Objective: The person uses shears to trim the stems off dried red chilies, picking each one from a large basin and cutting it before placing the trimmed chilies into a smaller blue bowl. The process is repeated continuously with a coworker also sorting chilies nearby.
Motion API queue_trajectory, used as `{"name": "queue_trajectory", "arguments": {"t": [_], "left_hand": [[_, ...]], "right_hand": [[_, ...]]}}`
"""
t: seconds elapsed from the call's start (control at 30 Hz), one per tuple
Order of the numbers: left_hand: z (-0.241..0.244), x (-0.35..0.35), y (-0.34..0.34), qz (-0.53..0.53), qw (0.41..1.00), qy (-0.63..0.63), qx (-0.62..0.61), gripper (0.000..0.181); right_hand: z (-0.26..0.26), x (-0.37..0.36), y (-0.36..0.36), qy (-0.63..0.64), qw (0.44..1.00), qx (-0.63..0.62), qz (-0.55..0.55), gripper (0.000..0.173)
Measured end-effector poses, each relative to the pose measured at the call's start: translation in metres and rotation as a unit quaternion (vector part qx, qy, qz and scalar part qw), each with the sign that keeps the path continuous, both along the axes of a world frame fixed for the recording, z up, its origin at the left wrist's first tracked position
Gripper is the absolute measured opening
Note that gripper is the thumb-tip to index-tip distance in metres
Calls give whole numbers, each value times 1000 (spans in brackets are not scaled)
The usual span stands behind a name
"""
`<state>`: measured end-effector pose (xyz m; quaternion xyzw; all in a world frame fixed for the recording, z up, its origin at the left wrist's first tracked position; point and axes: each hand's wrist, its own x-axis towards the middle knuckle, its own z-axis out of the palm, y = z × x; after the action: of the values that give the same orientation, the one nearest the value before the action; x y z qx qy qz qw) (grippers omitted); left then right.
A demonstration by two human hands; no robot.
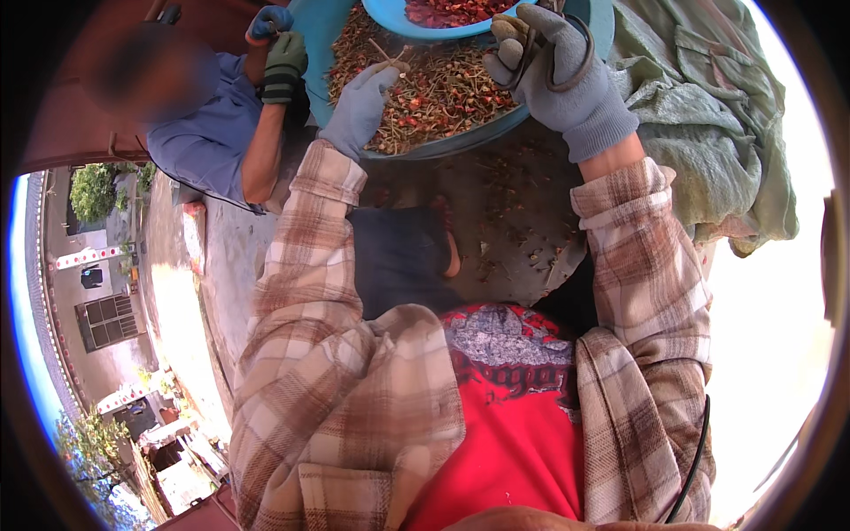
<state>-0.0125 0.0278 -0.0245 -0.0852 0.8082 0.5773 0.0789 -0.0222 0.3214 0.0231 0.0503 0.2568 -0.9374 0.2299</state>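
Observation:
My left hand (362, 106), in a grey glove, pinches a pale dry stem (380, 50) between thumb and fingertips. It is over the near left side of a large blue basin (458, 145). Dried stems and red chili pieces (445, 93) fill the basin. My right hand (564, 79), gloved in grey with soiled fingertips, grips scissors with dark looped handles (586, 50) above the basin's right side. The blades are mostly cut off by the top edge. Between my hands, a smaller blue bowl (428, 31) of dried red chilies (458, 12) sits on the heap.
A co-worker in a blue shirt (199, 152) sits at the left, with gloved hands (284, 63) by the basin's rim. Green woven sacking (704, 126) is piled at the right. Scraps of stem litter the floor (511, 219) before my knees.

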Motion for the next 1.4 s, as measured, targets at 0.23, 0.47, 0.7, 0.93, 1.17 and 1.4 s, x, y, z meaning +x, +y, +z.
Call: {"name": "queue_trajectory", "arguments": {"t": [0.23,0.47,0.7,0.93,1.17,1.4], "left_hand": [[-10,13,-14,93,926,-30,364,36],[24,85,-80,51,957,63,279,41],[-12,254,-205,133,987,-6,-89,33],[-64,372,-245,70,866,-340,-361,34],[-26,302,-178,39,864,-209,-456,31],[28,124,-76,-25,940,114,-320,26]], "right_hand": [[5,6,-6,25,1000,-19,0,23],[-5,3,-3,61,998,-12,17,24],[0,10,-2,62,998,-2,9,23],[0,12,-1,87,996,-20,28,24],[-9,10,-3,119,992,-12,41,24],[-16,3,2,96,994,-31,44,21]]}}
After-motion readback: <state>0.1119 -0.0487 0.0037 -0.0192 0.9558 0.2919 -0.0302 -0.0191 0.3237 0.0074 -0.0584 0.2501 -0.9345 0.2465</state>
